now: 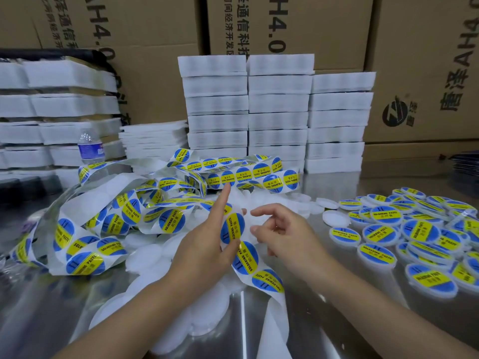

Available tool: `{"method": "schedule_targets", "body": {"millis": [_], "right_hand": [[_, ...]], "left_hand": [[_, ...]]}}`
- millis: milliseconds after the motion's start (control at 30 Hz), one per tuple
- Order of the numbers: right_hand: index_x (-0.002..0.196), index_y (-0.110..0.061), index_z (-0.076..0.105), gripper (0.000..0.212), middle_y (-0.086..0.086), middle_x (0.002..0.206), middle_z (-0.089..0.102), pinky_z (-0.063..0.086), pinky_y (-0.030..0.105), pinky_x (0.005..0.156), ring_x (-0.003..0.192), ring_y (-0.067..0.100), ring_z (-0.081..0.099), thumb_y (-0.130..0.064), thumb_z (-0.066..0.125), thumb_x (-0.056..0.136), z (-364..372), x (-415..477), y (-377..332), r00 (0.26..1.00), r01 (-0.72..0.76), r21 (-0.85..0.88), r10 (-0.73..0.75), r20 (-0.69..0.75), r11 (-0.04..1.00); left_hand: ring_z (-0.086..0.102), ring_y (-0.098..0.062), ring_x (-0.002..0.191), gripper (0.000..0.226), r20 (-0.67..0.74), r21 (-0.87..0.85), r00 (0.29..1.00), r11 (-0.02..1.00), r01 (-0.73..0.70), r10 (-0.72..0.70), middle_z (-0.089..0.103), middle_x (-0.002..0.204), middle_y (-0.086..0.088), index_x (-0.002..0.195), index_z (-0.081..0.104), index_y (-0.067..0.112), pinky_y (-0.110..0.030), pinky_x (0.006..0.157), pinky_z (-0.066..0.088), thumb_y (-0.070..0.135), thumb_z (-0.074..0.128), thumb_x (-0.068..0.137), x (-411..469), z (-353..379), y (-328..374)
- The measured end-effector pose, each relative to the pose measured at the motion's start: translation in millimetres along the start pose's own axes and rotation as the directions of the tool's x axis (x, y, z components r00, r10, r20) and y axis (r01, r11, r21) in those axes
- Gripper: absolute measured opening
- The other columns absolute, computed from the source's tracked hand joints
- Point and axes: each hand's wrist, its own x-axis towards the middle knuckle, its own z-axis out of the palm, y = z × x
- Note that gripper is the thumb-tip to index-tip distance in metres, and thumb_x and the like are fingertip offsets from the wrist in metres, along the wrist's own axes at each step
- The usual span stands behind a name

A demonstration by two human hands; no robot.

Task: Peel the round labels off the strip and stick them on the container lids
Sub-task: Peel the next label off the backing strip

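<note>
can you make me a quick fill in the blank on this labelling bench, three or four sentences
1. The left hand holds the label strip, whose round labels read SOLDERING ____.
2. The labelled lids are piled on the person's ____ side.
3. The water bottle has a ____ wrapper.
4. The right hand is ____, holding nothing.

Missing words: PASTE; right; blue; empty

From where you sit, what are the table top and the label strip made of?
The table top looks like brushed stainless steel: grey, streaked, mirror-like glare. The label strip looks like white paper backing carrying glossy blue-and-yellow stickers that catch the light; paper or plastic film, I cannot tell.
</note>
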Motion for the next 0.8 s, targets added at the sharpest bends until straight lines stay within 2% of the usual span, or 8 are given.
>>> {"method": "schedule_targets", "body": {"millis": [133, 300, 467, 567, 667, 767, 800], "right_hand": [[0.091, -0.043, 0.061, 0.029, -0.014, 0.058, 0.052, 0.038, 0.014, 0.053, 0.047, 0.003, 0.040, -0.016, 0.067, 0.081, 6.2, -4.1, 7.4, 0.992, 0.128, -0.090, -0.125, 0.034, 0.988], [0.093, -0.041, 0.062, 0.026, -0.012, 0.059, 0.052, 0.040, 0.018, 0.055, 0.049, 0.004, 0.042, -0.017, 0.066, 0.082, 6.1, -7.3, 9.0, 0.982, 0.188, -0.133, -0.182, 0.057, 0.973], [0.093, -0.041, 0.062, 0.026, -0.010, 0.060, 0.051, 0.041, 0.023, 0.057, 0.051, 0.005, 0.044, -0.018, 0.066, 0.082, 5.6, -8.1, 9.5, 0.969, 0.245, -0.176, -0.236, 0.068, 0.953], [0.089, -0.040, 0.064, 0.022, -0.010, 0.060, 0.051, 0.039, 0.021, 0.056, 0.051, 0.006, 0.043, -0.020, 0.066, 0.082, 4.6, -7.9, 9.8, 0.961, 0.275, -0.225, -0.266, 0.068, 0.935], [0.091, -0.037, 0.064, 0.018, -0.011, 0.060, 0.050, 0.039, 0.024, 0.056, 0.052, 0.007, 0.044, -0.021, 0.065, 0.082, 3.8, -8.1, 9.4, 0.955, 0.295, -0.293, -0.288, 0.066, 0.909], [0.093, -0.039, 0.063, 0.019, -0.014, 0.062, 0.052, 0.042, 0.029, 0.059, 0.054, 0.006, 0.046, -0.024, 0.064, 0.082, 1.7, -7.5, 8.5, 0.958, 0.278, -0.354, -0.284, 0.036, 0.893], [0.092, -0.039, 0.064, 0.019, -0.015, 0.061, 0.052, 0.042, 0.028, 0.059, 0.055, 0.006, 0.046, -0.023, 0.063, 0.082, 0.5, -7.1, 8.1, 0.959, 0.270, -0.369, -0.281, 0.024, 0.889]], "left_hand": [[0.044, -0.007, 0.050, 0.086, 0.012, -0.013, 1.000, 1.000, -0.009, 0.009, 0.048, 0.062, 0.004, 0.124, 0.004, 0.067, -0.033, 0.060, 0.044, 0.020, 0.065, 0.085, 3.1, 1.6, -4.3], [0.051, -0.004, 0.054, 0.072, 0.015, -0.017, 0.998, 0.998, -0.057, 0.057, 0.061, 0.082, 0.013, 0.121, 0.017, 0.064, -0.029, 0.069, 0.049, 0.026, 0.066, 0.084, 2.8, 4.9, -5.4], [0.050, -0.004, 0.053, 0.067, -0.005, -0.045, 0.997, 0.996, -0.079, 0.079, 0.068, 0.102, 0.002, 0.116, 0.030, 0.063, -0.030, 0.071, 0.052, 0.017, 0.067, 0.084, 2.1, 6.1, -6.1], [0.051, 0.000, 0.053, 0.062, -0.020, -0.038, 0.997, 0.996, -0.080, 0.079, 0.070, 0.096, 0.006, 0.115, 0.039, 0.062, -0.018, 0.064, 0.047, 0.017, 0.069, 0.083, 2.9, 7.3, -8.1], [0.049, 0.004, 0.050, 0.051, -0.012, -0.058, 0.998, 0.997, -0.056, 0.055, 0.069, 0.087, 0.014, 0.124, 0.054, 0.045, -0.010, 0.057, 0.040, 0.018, 0.069, 0.083, 3.2, 7.4, -7.9], [0.048, 0.005, 0.049, 0.051, -0.020, -0.081, 0.999, 0.996, -0.039, 0.037, 0.058, 0.060, 0.031, 0.121, 0.051, 0.046, -0.006, 0.053, 0.036, 0.016, 0.070, 0.083, 3.7, 5.9, -8.5], [0.048, 0.004, 0.050, 0.052, -0.023, -0.083, 0.999, 0.996, -0.036, 0.034, 0.055, 0.057, 0.034, 0.121, 0.050, 0.046, -0.006, 0.053, 0.036, 0.015, 0.069, 0.084, 3.7, 5.5, -8.8]]}}
